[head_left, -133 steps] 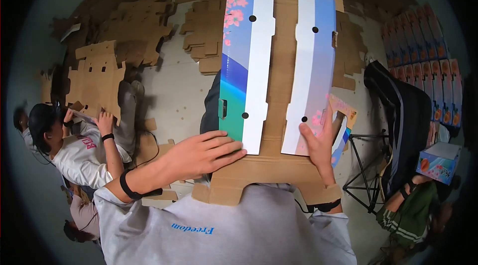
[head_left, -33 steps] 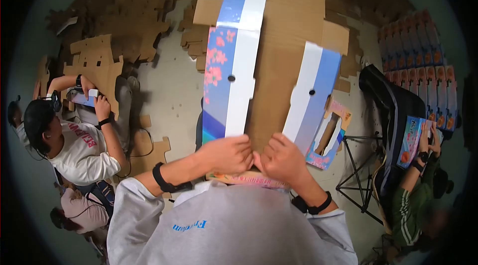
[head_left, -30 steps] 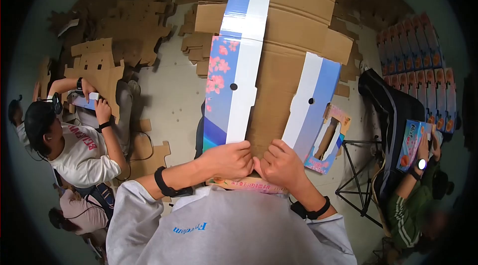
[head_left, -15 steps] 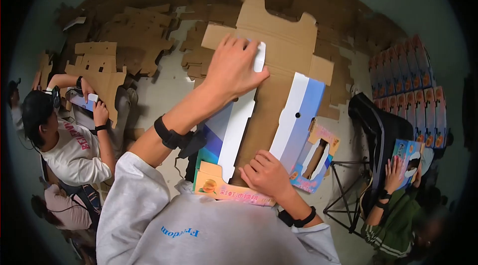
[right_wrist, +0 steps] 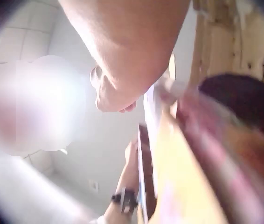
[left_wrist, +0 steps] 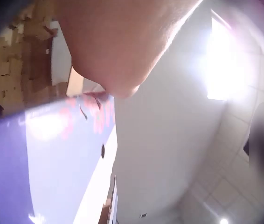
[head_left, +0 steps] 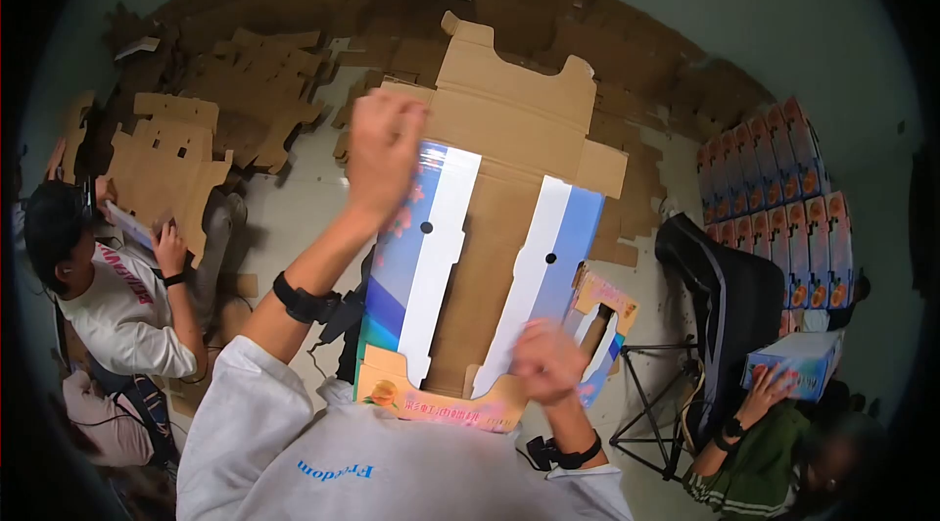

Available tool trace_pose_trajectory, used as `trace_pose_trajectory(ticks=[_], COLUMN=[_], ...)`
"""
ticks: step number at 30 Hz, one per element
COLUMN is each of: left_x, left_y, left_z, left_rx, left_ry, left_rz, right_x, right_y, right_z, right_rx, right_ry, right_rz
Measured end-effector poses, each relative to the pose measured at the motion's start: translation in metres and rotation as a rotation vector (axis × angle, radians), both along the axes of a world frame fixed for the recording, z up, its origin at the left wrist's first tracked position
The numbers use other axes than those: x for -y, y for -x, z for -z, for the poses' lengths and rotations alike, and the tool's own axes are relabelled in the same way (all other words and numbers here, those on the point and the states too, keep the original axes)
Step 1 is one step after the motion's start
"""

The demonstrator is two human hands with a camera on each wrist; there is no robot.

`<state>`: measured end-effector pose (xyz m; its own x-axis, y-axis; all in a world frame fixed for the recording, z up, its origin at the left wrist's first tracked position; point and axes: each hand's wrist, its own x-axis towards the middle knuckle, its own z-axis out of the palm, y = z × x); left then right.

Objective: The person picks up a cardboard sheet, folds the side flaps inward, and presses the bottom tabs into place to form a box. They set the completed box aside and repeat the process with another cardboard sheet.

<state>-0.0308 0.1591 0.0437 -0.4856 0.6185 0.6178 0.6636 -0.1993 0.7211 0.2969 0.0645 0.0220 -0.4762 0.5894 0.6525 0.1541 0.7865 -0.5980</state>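
Observation:
A half-folded fruit carton [head_left: 490, 286] extends away from the person's lap in the head view, brown inside. Its long side panels are white and blue with round holes; the near end panel [head_left: 441, 406] carries a printed peach and pink lettering. My left hand [head_left: 385, 149] is at the far end of the left side panel [head_left: 436, 237], fingers bent over a brown flap [head_left: 409, 87]. My blurred right hand [head_left: 550, 361] lies over the near end of the right side panel [head_left: 548, 257]. In the right wrist view its fingers [right_wrist: 129, 107] look curled beside the carton's edge.
A printed piece with a cut-out [head_left: 607, 310] stands at the right. Beyond are a tripod [head_left: 651, 408], a black padded case [head_left: 720, 296] and stacked finished cartons [head_left: 774, 208]. People work on both sides, and flattened cardboard [head_left: 255, 80] covers the floor behind.
Both hands first met at the near end, and the printed end panel came up. My left hand then reached the far left flap, which now looks lowered; it has since shifted left. My right hand moved right.

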Motion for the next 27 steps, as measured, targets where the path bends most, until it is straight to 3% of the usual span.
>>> trace_pose_trajectory(ticks=[1,2,3,4,6,7,8,9,10,12,15,17,20,21,24,27], left_x=[-0.001,-0.005,-0.010,-0.014,-0.013,-0.011,-0.019,-0.019,-0.019,-0.027,-0.026,-0.028,-0.026,-0.021,-0.013,0.015], left_y=[0.019,0.036,0.054,0.074,0.069,0.068,0.073,0.069,0.065,0.052,0.036,0.032,0.036,0.036,0.037,0.019], left_z=[0.012,0.028,0.048,0.069,0.052,0.047,0.073,0.062,0.051,0.021,-0.020,-0.027,-0.014,-0.012,0.003,-0.034], left_rx=[0.111,0.401,0.692,1.060,1.461,1.654,1.668,1.667,1.662,1.464,1.238,1.157,1.056,1.106,1.352,1.446], left_ry=[0.009,0.063,0.117,0.179,0.332,0.411,0.408,0.395,0.383,0.440,0.514,0.513,0.440,0.418,0.339,0.240], left_rz=[-0.092,-0.110,-0.123,-0.017,0.290,0.446,0.630,0.746,0.862,0.867,0.775,0.731,0.789,0.780,0.704,0.718], right_x=[-0.021,-0.042,-0.075,-0.108,-0.182,-0.207,-0.227,-0.243,-0.252,-0.262,-0.255,-0.240,-0.220,-0.210,-0.209,-0.196], right_y=[-0.011,-0.024,-0.044,-0.049,-0.062,-0.065,-0.063,-0.056,-0.050,-0.044,0.004,0.020,0.027,0.030,0.015,0.008], right_z=[-0.011,-0.005,-0.001,-0.007,0.018,0.029,0.040,0.051,0.059,0.067,0.008,-0.016,-0.041,-0.047,-0.031,-0.030], right_rx=[-0.047,-0.144,-0.308,-0.296,-0.227,-0.310,-0.393,-0.475,-0.528,-0.627,-0.579,-0.556,-0.398,-0.323,-0.369,-0.444], right_ry=[-0.047,0.016,0.211,0.352,0.431,0.709,0.987,1.255,1.347,1.518,1.470,1.258,1.063,1.019,0.975,0.978], right_rz=[0.165,0.438,0.489,0.699,0.732,0.584,0.422,0.245,0.116,-0.135,-0.167,-0.304,-0.180,-0.091,-0.178,-0.230])
